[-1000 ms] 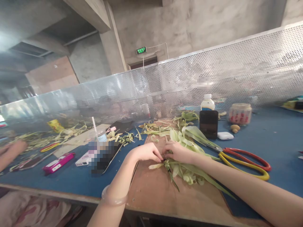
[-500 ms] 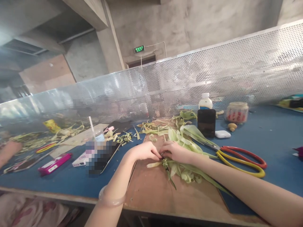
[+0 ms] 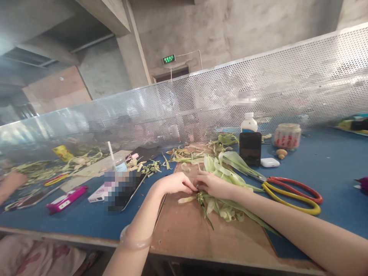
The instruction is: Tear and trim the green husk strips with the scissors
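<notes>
My left hand (image 3: 178, 183) and my right hand (image 3: 210, 184) meet over a brown board (image 3: 184, 230). Both have their fingers closed in a pinch on a small knotted piece of green husk (image 3: 200, 197), partly hidden under the fingertips. A thin dark green tail hangs from it toward me. Pale green husk leaves (image 3: 227, 211), like corn husks, lie beneath and beyond my right hand. Scissors (image 3: 299, 193) with one red and one yellow handle rest to the right of them, blades toward the leaves.
Behind the board stand a black upright device (image 3: 250, 148), a white bottle (image 3: 248, 123) and a jar (image 3: 286, 137). A white earphone case (image 3: 270, 162) lies nearby. To the left are a cup with a straw (image 3: 120, 166), a phone (image 3: 129, 191), a magenta packet (image 3: 66, 199) and another person's hand (image 3: 13, 184).
My left fingertips have shifted very slightly at the knotted husk. Both hands stay in the same place, and the things around them have not moved.
</notes>
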A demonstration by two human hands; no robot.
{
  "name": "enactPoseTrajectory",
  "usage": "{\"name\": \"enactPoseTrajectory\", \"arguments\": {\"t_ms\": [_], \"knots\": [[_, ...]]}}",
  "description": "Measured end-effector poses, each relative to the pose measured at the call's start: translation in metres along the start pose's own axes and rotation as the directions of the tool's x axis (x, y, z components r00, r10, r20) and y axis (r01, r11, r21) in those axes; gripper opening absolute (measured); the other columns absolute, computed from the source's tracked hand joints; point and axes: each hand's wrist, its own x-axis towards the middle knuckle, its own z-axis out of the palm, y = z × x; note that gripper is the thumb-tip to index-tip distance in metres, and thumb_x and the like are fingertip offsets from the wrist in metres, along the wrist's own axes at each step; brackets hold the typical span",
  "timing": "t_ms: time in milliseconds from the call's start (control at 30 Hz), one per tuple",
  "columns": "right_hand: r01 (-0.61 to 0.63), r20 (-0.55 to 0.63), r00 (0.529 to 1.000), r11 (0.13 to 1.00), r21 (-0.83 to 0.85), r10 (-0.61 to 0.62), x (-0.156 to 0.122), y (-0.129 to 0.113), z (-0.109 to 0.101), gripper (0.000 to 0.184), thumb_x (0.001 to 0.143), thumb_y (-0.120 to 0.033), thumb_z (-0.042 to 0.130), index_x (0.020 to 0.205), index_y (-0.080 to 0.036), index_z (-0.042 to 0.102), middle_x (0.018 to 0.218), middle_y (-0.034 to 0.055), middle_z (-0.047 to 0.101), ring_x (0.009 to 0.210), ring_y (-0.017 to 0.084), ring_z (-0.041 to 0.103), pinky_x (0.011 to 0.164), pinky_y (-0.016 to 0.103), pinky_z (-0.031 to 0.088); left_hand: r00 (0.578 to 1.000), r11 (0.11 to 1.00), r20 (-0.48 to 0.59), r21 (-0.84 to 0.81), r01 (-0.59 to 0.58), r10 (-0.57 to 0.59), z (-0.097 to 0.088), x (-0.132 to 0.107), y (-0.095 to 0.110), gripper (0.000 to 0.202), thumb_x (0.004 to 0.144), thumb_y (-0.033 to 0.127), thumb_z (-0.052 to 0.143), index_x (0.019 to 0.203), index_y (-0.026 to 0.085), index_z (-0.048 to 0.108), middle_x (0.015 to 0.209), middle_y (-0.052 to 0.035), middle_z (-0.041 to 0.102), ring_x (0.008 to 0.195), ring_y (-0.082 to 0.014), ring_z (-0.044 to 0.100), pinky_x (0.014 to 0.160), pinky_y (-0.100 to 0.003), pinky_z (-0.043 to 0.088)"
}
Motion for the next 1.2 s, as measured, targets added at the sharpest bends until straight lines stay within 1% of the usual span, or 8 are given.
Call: {"name": "enactPoseTrajectory", "arguments": {"t_ms": [167, 333, 467, 700, 800, 933, 1100, 1200], "knots": [[0.086, 0.059, 0.994, 0.995, 0.042, -0.089, 0.0, 0.005, -0.005, 0.022, 0.08, -0.011, 0.041, 0.086, -0.018, 0.061, 0.091, 0.0057, 0.049, 0.084, 0.014, 0.048, 0.076, 0.026, 0.039, 1.0, 1.0, 0.001, -0.002, 0.004, -0.004, 0.0, 0.0, 0.001, 0.03, 0.068, 0.027, 0.057, 0.096, 0.022, 0.066, 0.093, 0.0006, 0.067, 0.084, -0.0154, 0.058, 0.072, -0.019, 0.039], [0.141, 0.091, 0.985, 0.989, 0.044, -0.145, 0.002, 0.009, -0.007, 0.022, 0.08, -0.012, 0.043, 0.088, -0.018, 0.062, 0.094, 0.0064, 0.048, 0.089, 0.015, 0.047, 0.082, 0.029, 0.038, 1.0, 1.0, -0.004, 0.006, -0.02, 0.02, -0.001, 0.0, 0.001, 0.03, 0.069, 0.027, 0.057, 0.097, 0.021, 0.066, 0.092, -0.0003, 0.068, 0.082, -0.0155, 0.058, 0.073, -0.02, 0.039], [0.143, 0.119, 0.982, 0.989, 0.038, -0.147, 0.004, 0.01, -0.008, 0.02, 0.079, -0.013, 0.045, 0.089, -0.019, 0.062, 0.093, 0.0063, 0.05, 0.09, 0.016, 0.046, 0.083, 0.031, 0.038, 1.0, 1.0, -0.009, 0.02, -0.014, 0.014, -0.001, 0.0, 0.001, 0.029, 0.069, 0.027, 0.056, 0.096, 0.022, 0.067, 0.09, -0.0002, 0.068, 0.081, -0.0148, 0.058, 0.072, -0.019, 0.039], [0.079, 0.079, 0.993, 0.995, 0.066, -0.084, 0.003, 0.007, -0.014, 0.014, 0.075, -0.016, 0.053, 0.082, -0.019, 0.064, 0.092, 0.0043, 0.053, 0.084, 0.014, 0.052, 0.078, 0.026, 0.041, 0.999, 0.999, -0.038, -0.035, -0.004, 0.002, -0.001, -0.001, 0.002, 0.029, 0.069, 0.028, 0.055, 0.094, 0.021, 0.067, 0.091, -0.0006, 0.068, 0.082, -0.0152, 0.058, 0.074, -0.021, 0.039], [0.111, 0.074, 0.991, 0.992, 0.053, -0.115, 0.001, 0.008, -0.014, 0.015, 0.077, -0.017, 0.052, 0.084, -0.02, 0.065, 0.092, 0.004, 0.054, 0.084, 0.013, 0.053, 0.079, 0.026, 0.042, 0.998, 0.998, -0.054, -0.059, 0.017, -0.02, -0.001, -0.003, 0.004, 0.028, 0.068, 0.029, 0.056, 0.092, 0.021, 0.068, 0.089, -0.001, 0.068, 0.082, -0.0161, 0.058, 0.074, -0.022, 0.04], [0.173, 0.059, 0.983, 0.985, 0.009, -0.173, 0.0, 0.008, -0.015, 0.017, 0.079, -0.018, 0.05, 0.086, -0.02, 0.066, 0.095, 0.0045, 0.053, 0.086, 0.013, 0.053, 0.08, 0.025, 0.041, 0.997, 0.998, -0.061, -0.044, 0.038, -0.041, 0.0, -0.003, 0.005, 0.027, 0.067, 0.031, 0.057, 0.09, 0.02, 0.068, 0.088, -0.0015, 0.068, 0.081, -0.0164, 0.058, 0.072, -0.023, 0.04], [0.253, 0.074, 0.966, 0.965, -0.065, -0.248, -0.001, 0.011, -0.018, 0.024, 0.082, -0.018, 0.045, 0.09, -0.023, 0.066, 0.107, 0.0058, 0.048, 0.094, 0.013, 0.051, 0.083, 0.025, 0.04, 0.999, 0.999, -0.047, -0.038, 0.022, -0.024, 0.0, -0.002, 0.004, 0.025, 0.068, 0.03, 0.058, 0.088, 0.019, 0.068, 0.086, -0.0019, 0.068, 0.079, -0.016, 0.059, 0.072, -0.022, 0.04], [0.285, 0.082, 0.957, 0.954, -0.09, -0.278, -0.002, 0.014, -0.017, 0.027, 0.082, -0.015, 0.043, 0.091, -0.024, 0.066, 0.111, 0.0053, 0.047, 0.097, 0.013, 0.05, 0.083, 0.025, 0.039, 0.999, 0.999, -0.051, -0.03, 0.017, -0.019, 0.0, -0.002, 0.004, 0.024, 0.068, 0.029, 0.058, 0.086, 0.018, 0.068, 0.085, -0.0024, 0.068, 0.078, -0.0157, 0.059, 0.07, -0.022, 0.041]]}}
